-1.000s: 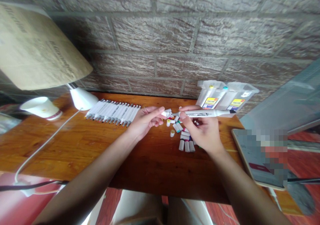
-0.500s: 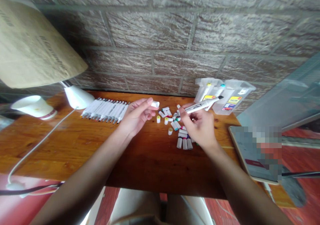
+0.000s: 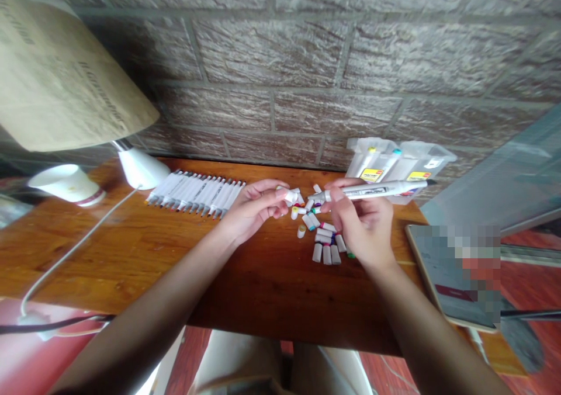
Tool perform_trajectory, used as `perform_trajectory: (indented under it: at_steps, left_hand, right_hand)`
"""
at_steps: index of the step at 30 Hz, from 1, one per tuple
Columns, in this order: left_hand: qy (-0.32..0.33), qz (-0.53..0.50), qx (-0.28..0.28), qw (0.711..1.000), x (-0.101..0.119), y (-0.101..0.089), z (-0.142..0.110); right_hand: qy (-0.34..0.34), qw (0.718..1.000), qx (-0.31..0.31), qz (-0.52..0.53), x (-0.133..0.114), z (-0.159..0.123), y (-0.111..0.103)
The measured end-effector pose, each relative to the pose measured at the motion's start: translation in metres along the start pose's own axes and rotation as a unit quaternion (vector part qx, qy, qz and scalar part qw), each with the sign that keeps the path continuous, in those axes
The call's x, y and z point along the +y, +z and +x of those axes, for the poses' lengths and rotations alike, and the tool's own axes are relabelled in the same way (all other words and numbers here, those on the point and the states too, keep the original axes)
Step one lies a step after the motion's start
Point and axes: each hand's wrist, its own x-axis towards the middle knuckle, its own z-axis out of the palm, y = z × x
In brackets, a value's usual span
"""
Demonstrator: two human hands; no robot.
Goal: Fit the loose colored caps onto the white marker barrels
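Between the thumb and fingers of my left hand (image 3: 258, 208) is a small white marker cap (image 3: 288, 195), its end facing right. My right hand (image 3: 366, 219) grips a white marker (image 3: 377, 190) that lies nearly level, its dark tip out to the right and its grey end pointing at the cap. A short gap separates cap and marker. Below and between the hands lies a loose group of marker caps (image 3: 325, 237), white with coloured ends. Left of my left hand, a row of uncapped white markers (image 3: 197, 191) lies side by side on the wooden table (image 3: 245, 290).
Two clear plastic holders (image 3: 432, 155), one with a few markers, stand against the brick wall. A tablet (image 3: 451, 278) lies at the right edge. On the left are a lamp (image 3: 140, 167), a paper cup (image 3: 65, 183) and a white cable (image 3: 79, 240).
The marker in my right hand has swung from a slant to nearly level, its grey end now pointing left. My left hand has moved slightly right with the cap, closer to the marker.
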Motion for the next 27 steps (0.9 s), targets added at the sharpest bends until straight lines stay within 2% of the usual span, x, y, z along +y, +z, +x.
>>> perform_trajectory:
  at_steps: [13,27]
  left_hand:
    - [0.016,0.002,-0.013,1.000,-0.0015,-0.0013,-0.0013]
    - [0.043,-0.016,-0.060,0.997,-0.0028,0.0010,-0.0025]
  right_hand:
    - [0.045,0.995,-0.084,0.027,0.0024,-0.0037,0.0019]
    - [0.024,0.996,-0.062,0.053,0.0024,-0.0002,0.0014]
